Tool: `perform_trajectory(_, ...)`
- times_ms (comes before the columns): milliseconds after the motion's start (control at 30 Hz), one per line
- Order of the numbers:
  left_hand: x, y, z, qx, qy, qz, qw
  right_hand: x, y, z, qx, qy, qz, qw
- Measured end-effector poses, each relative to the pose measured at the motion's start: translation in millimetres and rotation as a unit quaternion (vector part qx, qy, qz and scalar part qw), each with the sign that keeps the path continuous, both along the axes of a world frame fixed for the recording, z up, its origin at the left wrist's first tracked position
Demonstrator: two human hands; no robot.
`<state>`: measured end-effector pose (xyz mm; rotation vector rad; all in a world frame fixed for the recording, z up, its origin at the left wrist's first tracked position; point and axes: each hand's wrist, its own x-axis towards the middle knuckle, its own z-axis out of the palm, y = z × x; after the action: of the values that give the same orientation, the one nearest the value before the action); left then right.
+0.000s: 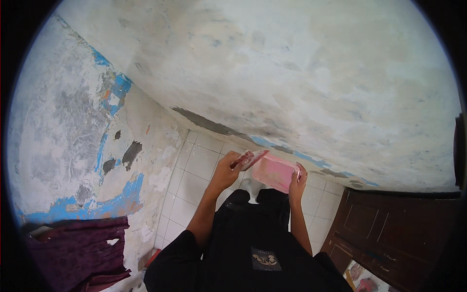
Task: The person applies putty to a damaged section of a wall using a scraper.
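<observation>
My left hand (224,172) is closed around a red putty knife (250,159) smeared with whitish filler. Its blade end reaches the near-left rim of a pink plastic tub (273,173); whether the two touch, I cannot tell. My right hand (297,183) grips the tub by its right side, thumb and fingers over the rim. Some pale residue shows inside the tub. Both are held in front of my body, close to the patched white wall (301,87).
Along the wall's foot run a grey cement strip (209,120) and blue paint patches (311,159). The left wall (63,112) has peeling paint. A purple cloth (82,250) hangs lower left. A dark wooden cabinet (389,224) stands at right, above white floor tiles (194,160).
</observation>
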<state>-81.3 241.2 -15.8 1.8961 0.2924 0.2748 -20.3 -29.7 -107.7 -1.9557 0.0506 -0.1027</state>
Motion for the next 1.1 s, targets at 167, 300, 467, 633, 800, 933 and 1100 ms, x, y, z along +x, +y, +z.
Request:
perform_trajectory(167,1.4,-1.0,17.7,0.040,0.058,-0.201,0.977,-0.2,16.3,-4.1,0.040,0.024,0.006,0.999)
perform_trajectory(300,10.4,-7.8,10.2,0.124,0.081,-0.225,0.963,3.7,31.3,-0.6,0.032,0.006,0.029,0.999)
perform_trajectory(467,16.2,-10.9,0.7,0.193,0.113,-0.213,0.951,8.1,39.4,4.0,0.037,0.006,0.054,0.998)
perform_trajectory(633,23.4,-10.8,1.1,0.200,0.118,-0.224,0.947,9.2,40.6,18.7,0.030,0.011,0.055,0.998)
perform_trajectory(800,30.2,-11.3,-0.3,0.231,0.103,-0.243,0.936,13.1,36.7,15.2,0.083,-0.004,0.059,0.995)
perform_trajectory(933,34.6,-16.6,0.0,0.243,0.112,-0.257,0.929,16.1,30.4,14.0,0.061,-0.022,0.073,0.995)
perform_trajectory(1100,41.0,-22.7,-0.7,0.265,0.130,-0.266,0.918,19.3,30.7,18.0,0.067,-0.029,0.092,0.993)
